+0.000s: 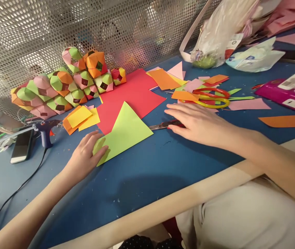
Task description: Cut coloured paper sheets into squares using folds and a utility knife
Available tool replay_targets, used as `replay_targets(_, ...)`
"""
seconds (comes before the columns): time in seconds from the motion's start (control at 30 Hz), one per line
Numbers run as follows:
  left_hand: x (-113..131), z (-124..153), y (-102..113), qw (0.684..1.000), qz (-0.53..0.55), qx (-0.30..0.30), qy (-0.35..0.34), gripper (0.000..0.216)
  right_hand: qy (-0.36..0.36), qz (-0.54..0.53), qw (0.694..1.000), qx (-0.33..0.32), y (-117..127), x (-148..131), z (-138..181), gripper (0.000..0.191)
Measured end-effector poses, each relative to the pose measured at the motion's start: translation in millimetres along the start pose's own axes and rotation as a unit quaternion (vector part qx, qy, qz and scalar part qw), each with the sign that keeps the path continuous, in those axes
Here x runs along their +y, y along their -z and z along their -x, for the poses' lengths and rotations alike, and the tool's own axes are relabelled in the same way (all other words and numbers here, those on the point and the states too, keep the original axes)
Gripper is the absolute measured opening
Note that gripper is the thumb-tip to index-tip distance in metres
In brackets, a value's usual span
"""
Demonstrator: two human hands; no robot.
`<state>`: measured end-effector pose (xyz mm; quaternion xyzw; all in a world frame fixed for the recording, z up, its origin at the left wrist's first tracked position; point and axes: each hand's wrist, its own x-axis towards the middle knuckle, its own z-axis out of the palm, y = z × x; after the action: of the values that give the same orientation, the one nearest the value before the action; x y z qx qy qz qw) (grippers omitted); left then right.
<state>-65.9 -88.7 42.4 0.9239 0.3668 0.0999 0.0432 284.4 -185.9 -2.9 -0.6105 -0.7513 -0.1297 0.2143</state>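
Note:
A light green sheet of paper point(126, 135), triangular as it lies, rests partly over a large red sheet point(139, 93) on the blue table. My left hand point(86, 155) pinches its left corner, thumb on top. My right hand point(196, 121) is over a slim tool with a metal blade and dark handle point(163, 125), probably a craft knife. The fingers there are stretched and apart, with thumb and index on either side of the handle; whether they touch it is hard to see. The blade's tip meets the paper's right corner. Behind that hand lie scissors with red and yellow handles point(221, 103).
Joined folded-paper balls point(61, 83) stand against a perforated metal panel point(59, 27). At left are yellow paper pieces point(80, 117), a glue gun point(46, 133) with its cord, and a phone point(22, 145). Paper scraps point(163, 79), a plastic bag point(214, 38) and a purple power strip point(279, 95) lie right.

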Motion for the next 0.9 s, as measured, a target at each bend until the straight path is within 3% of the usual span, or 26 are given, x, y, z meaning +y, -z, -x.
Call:
replay_targets(0.1,8.0,-20.0,-12.3,1.0,-0.001,-0.027,0.0,0.051,-0.039,0.0,0.996,-0.078,-6.1,30.1,13.0,0.048)
replay_targets(0.2,15.4,-25.5,-23.3,0.997,-0.064,-0.031,-0.004,0.057,-0.033,-0.023,0.996,-0.081,-9.8,41.6,24.6,0.046)
replay_targets(0.37,15.1,-21.3,-34.6,0.992,-0.128,0.011,-0.009,0.058,-0.014,-0.07,0.997,-0.032,-7.1,32.7,26.5,0.033)
replay_targets(0.57,9.8,-16.8,-36.8,0.991,-0.099,0.084,-0.019,0.053,-0.056,-0.103,0.993,-0.004,-3.9,22.4,25.0,0.024)
replay_targets(0.9,7.2,-16.8,-37.2,0.985,-0.086,0.138,-0.058,0.047,0.002,-0.136,0.991,-0.021,-8.1,16.3,19.2,0.022)
